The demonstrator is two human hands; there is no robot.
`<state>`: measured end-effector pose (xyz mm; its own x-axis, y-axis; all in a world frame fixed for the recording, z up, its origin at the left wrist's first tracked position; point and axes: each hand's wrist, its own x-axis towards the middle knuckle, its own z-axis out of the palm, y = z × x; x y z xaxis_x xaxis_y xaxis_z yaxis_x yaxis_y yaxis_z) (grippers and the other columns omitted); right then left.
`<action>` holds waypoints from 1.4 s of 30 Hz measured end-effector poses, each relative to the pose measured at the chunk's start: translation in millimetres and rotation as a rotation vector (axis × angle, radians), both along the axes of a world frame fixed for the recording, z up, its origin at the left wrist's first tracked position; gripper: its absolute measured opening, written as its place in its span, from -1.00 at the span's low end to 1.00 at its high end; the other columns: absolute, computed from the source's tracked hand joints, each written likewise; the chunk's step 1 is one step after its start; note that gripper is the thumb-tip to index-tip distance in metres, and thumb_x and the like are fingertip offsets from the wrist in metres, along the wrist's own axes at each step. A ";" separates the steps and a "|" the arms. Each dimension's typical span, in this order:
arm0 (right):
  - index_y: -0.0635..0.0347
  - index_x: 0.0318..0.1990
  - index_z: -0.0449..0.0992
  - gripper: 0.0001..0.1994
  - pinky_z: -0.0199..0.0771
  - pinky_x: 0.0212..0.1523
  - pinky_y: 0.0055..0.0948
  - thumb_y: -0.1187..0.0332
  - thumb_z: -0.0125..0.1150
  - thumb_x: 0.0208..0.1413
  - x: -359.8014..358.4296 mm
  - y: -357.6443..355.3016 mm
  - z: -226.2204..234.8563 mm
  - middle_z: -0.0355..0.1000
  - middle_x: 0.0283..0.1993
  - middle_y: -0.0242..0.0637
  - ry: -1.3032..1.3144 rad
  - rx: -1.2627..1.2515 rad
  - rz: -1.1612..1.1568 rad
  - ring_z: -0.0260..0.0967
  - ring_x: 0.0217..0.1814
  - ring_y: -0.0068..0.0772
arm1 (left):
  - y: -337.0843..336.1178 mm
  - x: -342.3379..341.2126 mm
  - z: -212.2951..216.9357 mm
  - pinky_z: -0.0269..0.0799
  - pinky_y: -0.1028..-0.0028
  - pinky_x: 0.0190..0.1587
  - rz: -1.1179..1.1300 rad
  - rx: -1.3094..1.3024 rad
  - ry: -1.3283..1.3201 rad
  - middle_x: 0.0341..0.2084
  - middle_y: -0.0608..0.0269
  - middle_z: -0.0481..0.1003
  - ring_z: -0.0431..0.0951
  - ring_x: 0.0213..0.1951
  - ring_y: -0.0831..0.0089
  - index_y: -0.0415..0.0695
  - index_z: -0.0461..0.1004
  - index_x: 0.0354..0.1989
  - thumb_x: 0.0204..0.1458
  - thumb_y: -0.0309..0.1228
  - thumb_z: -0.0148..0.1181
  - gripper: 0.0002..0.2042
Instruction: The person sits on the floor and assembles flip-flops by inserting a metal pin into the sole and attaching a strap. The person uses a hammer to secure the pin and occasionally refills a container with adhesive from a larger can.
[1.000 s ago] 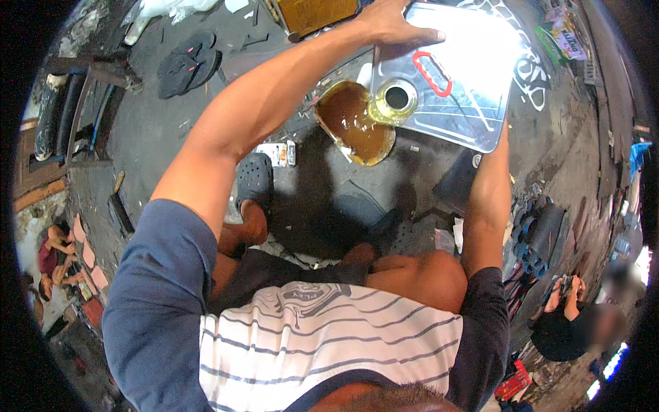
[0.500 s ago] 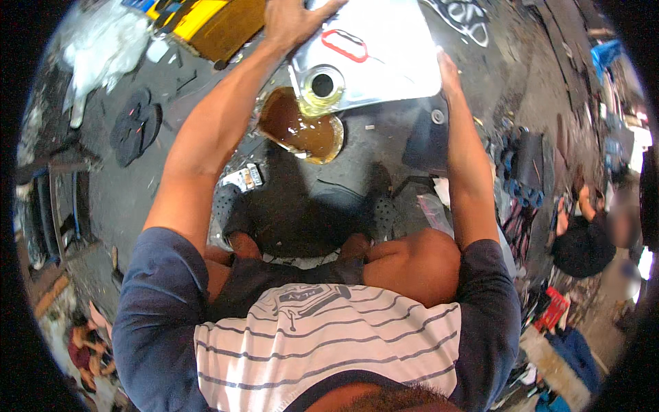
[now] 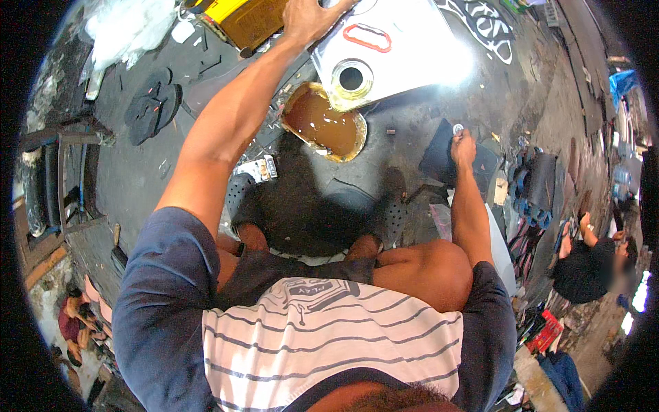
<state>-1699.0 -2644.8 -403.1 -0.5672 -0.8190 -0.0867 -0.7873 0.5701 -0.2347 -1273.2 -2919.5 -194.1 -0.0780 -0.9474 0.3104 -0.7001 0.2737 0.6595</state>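
A shiny square metal can lies tilted on the dark ground, its round mouth facing me just above a dented pan of brown liquid. My left hand presses on the can's upper left edge, fingers spread over it. My right hand is off the can, lower right of it, fingers closed on a small pale round cap above a dark block. My knees and grey clogs are below the pan.
A yellow-brown can stands at the top left. Black sandals lie left, white plastic beyond them. A metal rack is far left. A person in black crouches at right among clutter.
My right hand let go of the can's right edge and dropped to the dark block, now closed on the small cap. The can's mouth has lifted off the pan; my left hand stays on it.
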 end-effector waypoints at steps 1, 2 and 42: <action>0.23 -0.14 0.50 -0.76 0.41 0.02 -0.03 0.25 0.19 0.16 0.2 -3.9 2.2 0.49 -0.08 0.12 -0.040 -0.033 -0.035 0.43 0.03 0.18 | 1.2 -0.3 -2.2 0.43 0.11 -0.10 -0.004 -0.041 0.018 -0.31 -0.16 0.54 0.54 -0.19 -0.04 -0.26 0.55 -0.29 -0.11 0.17 0.36 -0.38; 0.24 -0.16 0.50 -0.76 0.43 -0.02 -0.06 0.24 0.21 0.17 -16.7 -2.5 -6.5 0.49 -0.14 0.05 -0.097 -0.200 -0.151 0.45 -0.03 0.08 | 0.1 -2.7 -6.1 0.43 0.11 -0.09 -0.018 -0.090 0.044 -0.30 -0.15 0.54 0.54 -0.18 -0.04 -0.26 0.55 -0.28 -0.11 0.18 0.36 -0.38; 0.07 -0.16 0.54 -0.81 0.37 -0.03 0.00 0.28 0.13 0.11 264.4 0.4 156.9 0.48 -0.21 -0.16 0.020 -0.142 1.121 0.43 -0.08 -0.06 | -12.9 -3.9 -17.7 0.42 0.11 0.00 -0.049 -0.150 0.114 -0.23 -0.14 0.56 0.54 -0.10 -0.02 -0.26 0.57 -0.18 -0.08 0.15 0.35 -0.39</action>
